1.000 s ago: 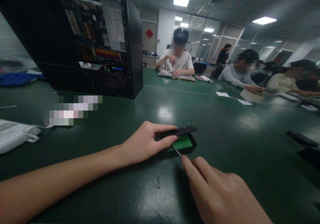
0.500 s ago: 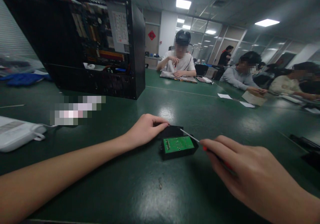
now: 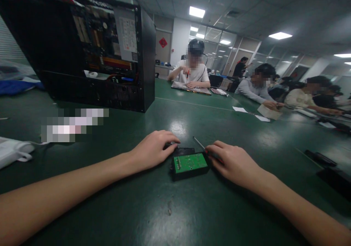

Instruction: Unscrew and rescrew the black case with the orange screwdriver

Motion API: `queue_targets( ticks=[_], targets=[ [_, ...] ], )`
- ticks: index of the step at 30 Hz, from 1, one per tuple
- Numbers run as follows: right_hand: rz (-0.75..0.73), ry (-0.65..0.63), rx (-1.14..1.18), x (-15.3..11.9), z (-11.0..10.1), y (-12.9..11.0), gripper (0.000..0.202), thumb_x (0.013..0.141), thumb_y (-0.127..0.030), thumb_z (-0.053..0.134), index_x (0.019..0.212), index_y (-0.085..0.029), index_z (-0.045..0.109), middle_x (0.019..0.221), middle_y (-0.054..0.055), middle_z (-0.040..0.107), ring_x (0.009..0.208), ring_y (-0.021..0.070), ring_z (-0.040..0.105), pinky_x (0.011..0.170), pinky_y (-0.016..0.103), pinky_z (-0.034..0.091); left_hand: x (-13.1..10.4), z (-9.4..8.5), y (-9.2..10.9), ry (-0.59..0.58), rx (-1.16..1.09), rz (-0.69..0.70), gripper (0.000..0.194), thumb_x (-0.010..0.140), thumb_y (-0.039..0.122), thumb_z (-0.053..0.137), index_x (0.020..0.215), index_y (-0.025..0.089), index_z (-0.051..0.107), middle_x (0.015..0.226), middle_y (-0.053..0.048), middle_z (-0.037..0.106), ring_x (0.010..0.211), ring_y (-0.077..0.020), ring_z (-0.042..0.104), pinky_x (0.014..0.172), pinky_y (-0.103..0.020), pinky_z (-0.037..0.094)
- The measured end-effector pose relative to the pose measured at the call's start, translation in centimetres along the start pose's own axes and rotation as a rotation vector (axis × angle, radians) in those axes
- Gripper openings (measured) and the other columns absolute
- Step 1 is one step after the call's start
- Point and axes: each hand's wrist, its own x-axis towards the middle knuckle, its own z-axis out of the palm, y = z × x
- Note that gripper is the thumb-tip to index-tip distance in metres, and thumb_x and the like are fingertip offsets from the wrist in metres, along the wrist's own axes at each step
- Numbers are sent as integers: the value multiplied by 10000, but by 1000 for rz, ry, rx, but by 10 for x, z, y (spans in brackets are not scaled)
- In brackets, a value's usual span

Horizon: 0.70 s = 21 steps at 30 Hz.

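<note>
A green circuit board (image 3: 190, 162) sits in a black plastic case (image 3: 192, 173) on the table in front of me. Just behind it lies a flat black piece (image 3: 188, 151), partly hidden, which looks like a cover. My left hand (image 3: 153, 149) is closed on that piece's left end, thumb and fingers around the edge. In my right hand (image 3: 233, 162), at the right side of the case, is a screwdriver (image 3: 199, 143) with a red handle mostly covered by my fingers. Its thin metal shaft points away to the left, with the tip beyond the black piece, apart from the board.
An open black computer case (image 3: 148, 63) stands at the back left of the green table (image 3: 131, 209). A white device (image 3: 13, 151) lies at the left edge, dark parts (image 3: 334, 180) at the right. Several people sit around the table; one opposite (image 3: 193, 70) works on a panel.
My right hand has moved away from me and to the left, bringing the screwdriver tip beyond the black piece. The left hand still holds that piece. The whole view has shifted slightly.
</note>
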Motion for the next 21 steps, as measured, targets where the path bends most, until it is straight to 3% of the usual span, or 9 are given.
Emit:
queue_targets(
  ticks=[3,6,10,17,21],
  targets=[
    [-28,74,21,-2,-4,-1,327,1072,-267,407,1235,-187,678,1181,102,688,955,232,699,807,391,556,-3,-6,1,-7,24,26,253,1026,256,567,1178,197,760,1205,-82,773,1132,-255,701,1014,-398,514],
    [-150,211,139,-3,-8,-3,390,1095,-390,419,1329,-159,627,1315,146,664,1165,255,647,994,457,542,-5,-9,3,-15,41,73,252,1022,249,570,1190,204,753,1200,-81,770,1125,-258,698,996,-394,512],
    [-354,167,249,-4,-4,-14,631,1004,-521,614,1495,-146,489,1468,187,584,1355,273,545,1130,494,477,-5,-7,6,-41,25,99,241,1020,264,588,1179,214,761,1150,-76,773,1067,-249,701,948,-374,514],
    [-376,105,319,-7,3,-30,472,1027,-297,584,1487,-207,521,1425,139,604,1283,239,585,1086,443,511,-5,-3,7,-88,56,101,242,1024,250,586,1120,229,807,1136,-71,775,1043,-258,703,915,-385,482],
    [-346,238,395,-5,-16,-23,444,1004,-264,618,1443,-227,563,1402,119,621,1255,225,608,1059,403,525,-6,-5,6,-102,74,115,243,1023,241,573,1100,226,803,1136,-72,771,1031,-253,697,909,-395,474]
  ],
)
